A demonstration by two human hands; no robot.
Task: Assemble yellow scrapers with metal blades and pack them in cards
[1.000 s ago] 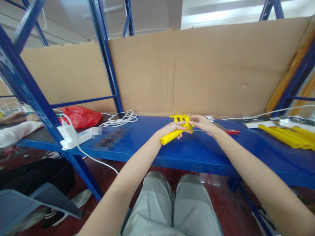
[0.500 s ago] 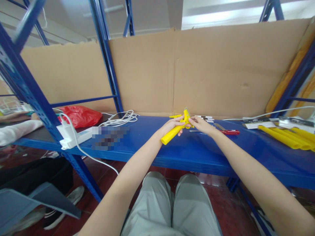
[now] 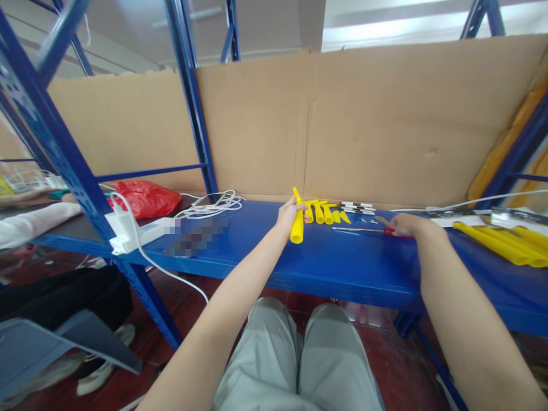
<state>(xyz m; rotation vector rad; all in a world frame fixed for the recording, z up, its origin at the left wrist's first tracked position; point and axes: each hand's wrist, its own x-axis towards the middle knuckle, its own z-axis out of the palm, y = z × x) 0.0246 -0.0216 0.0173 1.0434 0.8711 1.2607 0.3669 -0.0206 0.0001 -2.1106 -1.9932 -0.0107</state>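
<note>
My left hand [image 3: 291, 215] is closed around a yellow scraper [image 3: 297, 229], its hollow round handle pointing down toward me and its narrow head rising above the fingers. At the right, my right hand [image 3: 409, 225] has its fingers on the red handle of a screwdriver [image 3: 357, 229], which lies on the blue shelf [image 3: 334, 257] with its long metal shaft pointing left. Several similar yellow pieces [image 3: 319, 213] lie in a row just beyond my left hand. Small metal bits [image 3: 369, 220] are scattered between the two hands.
Black-and-white strips [image 3: 356, 207] lie near the cardboard wall [image 3: 363, 125]. Yellow tubes [image 3: 496, 242] are at the right. Leftward are a white power strip [image 3: 149, 231], coiled cable [image 3: 218, 205], a red bag [image 3: 148, 198] and a blue post [image 3: 85, 154]. Another person's sleeve [image 3: 43, 221] shows beyond.
My right hand has left the scraper and moved right to the screwdriver. My left hand keeps the scraper, now turned more upright and shifted slightly left.
</note>
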